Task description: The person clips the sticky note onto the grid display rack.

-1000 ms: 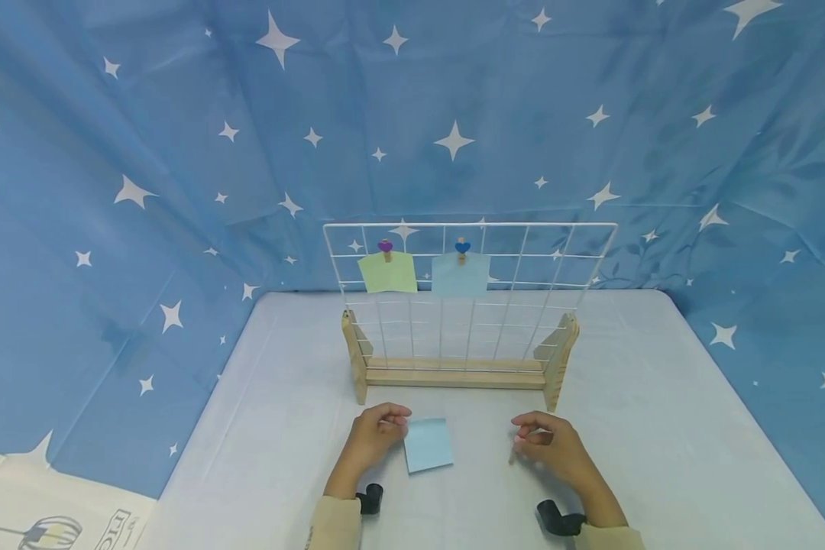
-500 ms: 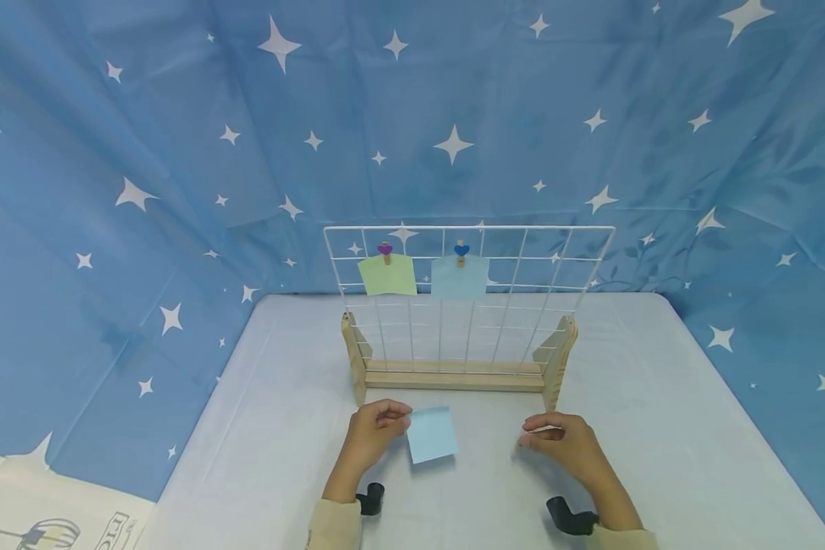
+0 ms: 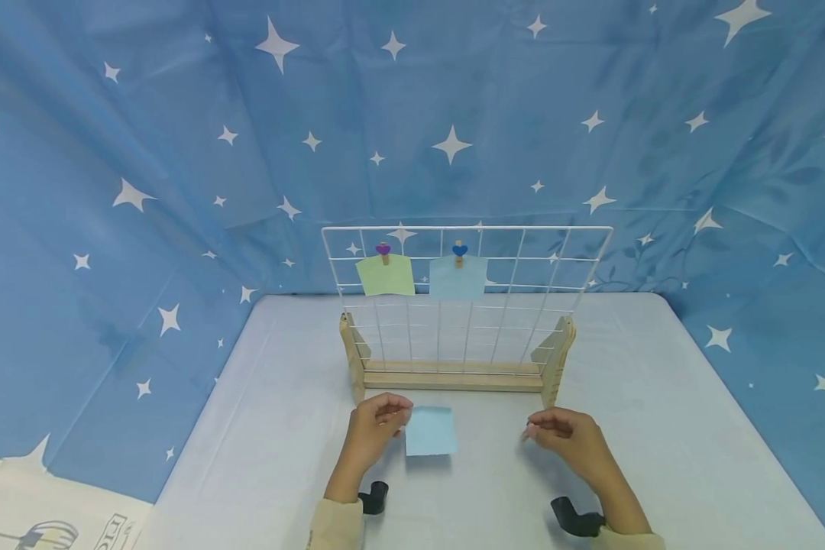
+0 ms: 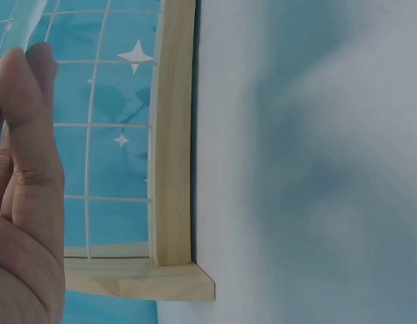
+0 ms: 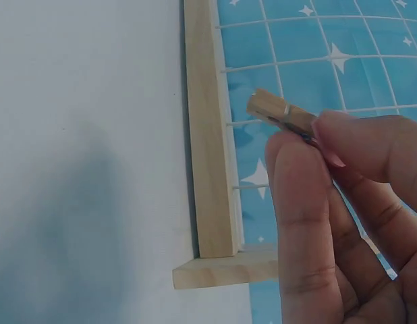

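My left hand (image 3: pixel 373 428) pinches a blue sticky note (image 3: pixel 431 431) by its left edge, holding it just above the table in front of the rack. In the left wrist view only a pale strip of the note (image 4: pixel 25 20) shows above the fingertips. My right hand (image 3: pixel 569 443) pinches a small wooden clothespin (image 5: pixel 276 108) between thumb and fingers, right of the note and apart from it. Behind both hands stands a white wire grid rack (image 3: pixel 502 294). A green note (image 3: pixel 388 276) and a light blue note (image 3: pixel 457 279) hang on it.
The rack has a wooden base (image 3: pixel 454 380) close beyond my fingers. A clothespin with a purple heart (image 3: pixel 383 250) clips the green note, and one with a blue heart (image 3: pixel 460 250) clips the light blue note. A starry blue cloth (image 3: pixel 412 99) hangs behind the white table (image 3: pixel 632 397).
The blue sticky note has come up off the table toward the rack in my left hand. My right hand has shifted a little to the right with the clothespin.
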`<state>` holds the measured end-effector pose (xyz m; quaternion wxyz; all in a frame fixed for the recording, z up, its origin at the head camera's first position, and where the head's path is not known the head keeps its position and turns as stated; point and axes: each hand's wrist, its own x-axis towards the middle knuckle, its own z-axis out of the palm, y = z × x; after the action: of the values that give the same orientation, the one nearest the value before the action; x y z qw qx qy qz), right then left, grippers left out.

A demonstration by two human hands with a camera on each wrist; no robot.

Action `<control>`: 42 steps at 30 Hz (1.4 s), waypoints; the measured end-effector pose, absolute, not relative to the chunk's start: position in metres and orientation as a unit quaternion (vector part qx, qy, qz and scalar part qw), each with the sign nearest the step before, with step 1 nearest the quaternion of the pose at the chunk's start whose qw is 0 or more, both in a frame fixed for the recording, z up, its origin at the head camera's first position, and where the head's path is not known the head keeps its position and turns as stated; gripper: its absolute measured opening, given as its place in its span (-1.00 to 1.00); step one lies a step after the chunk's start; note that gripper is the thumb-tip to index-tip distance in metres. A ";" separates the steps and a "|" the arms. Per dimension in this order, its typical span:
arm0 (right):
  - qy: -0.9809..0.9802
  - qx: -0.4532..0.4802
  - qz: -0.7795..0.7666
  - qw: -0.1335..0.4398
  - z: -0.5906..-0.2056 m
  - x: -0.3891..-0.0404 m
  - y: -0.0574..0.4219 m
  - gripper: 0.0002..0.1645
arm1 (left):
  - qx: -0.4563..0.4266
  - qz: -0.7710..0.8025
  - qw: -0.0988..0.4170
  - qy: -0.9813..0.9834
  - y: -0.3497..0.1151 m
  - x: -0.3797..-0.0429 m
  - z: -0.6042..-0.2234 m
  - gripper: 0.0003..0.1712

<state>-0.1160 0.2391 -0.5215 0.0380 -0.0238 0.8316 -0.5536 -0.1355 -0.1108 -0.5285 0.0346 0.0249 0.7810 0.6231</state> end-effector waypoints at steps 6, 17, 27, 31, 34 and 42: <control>0.824 -0.008 -0.566 0.003 -0.518 -0.114 0.239 -0.77 | 0.030 0.645 0.025 0.764 -0.106 -0.136 -0.522 -0.83; 0.784 0.022 -0.620 -0.032 -0.509 -0.115 0.235 -0.70 | 0.031 0.654 0.012 0.756 -0.098 -0.136 -0.513 -0.82; 0.779 0.005 -0.625 -0.056 -0.498 -0.119 0.236 -0.71 | 0.050 0.659 0.001 0.751 -0.092 -0.141 -0.502 -0.81; 0.779 -0.012 -0.623 -0.065 -0.497 -0.119 0.236 -0.71 | 0.056 0.661 0.004 0.748 -0.089 -0.142 -0.496 -0.79; 0.778 -0.013 -0.624 -0.071 -0.494 -0.119 0.236 -0.70 | 0.058 0.662 0.004 0.747 -0.087 -0.143 -0.493 -0.79; 0.779 -0.010 -0.621 -0.081 -0.487 -0.119 0.234 -0.73 | 0.065 0.665 0.004 0.744 -0.082 -0.146 -0.487 -0.83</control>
<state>-0.1193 0.2335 -0.4869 -0.0809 -0.0099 0.7792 -0.6215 -0.1464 -0.0817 -0.4871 0.0040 0.0648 0.7441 0.6650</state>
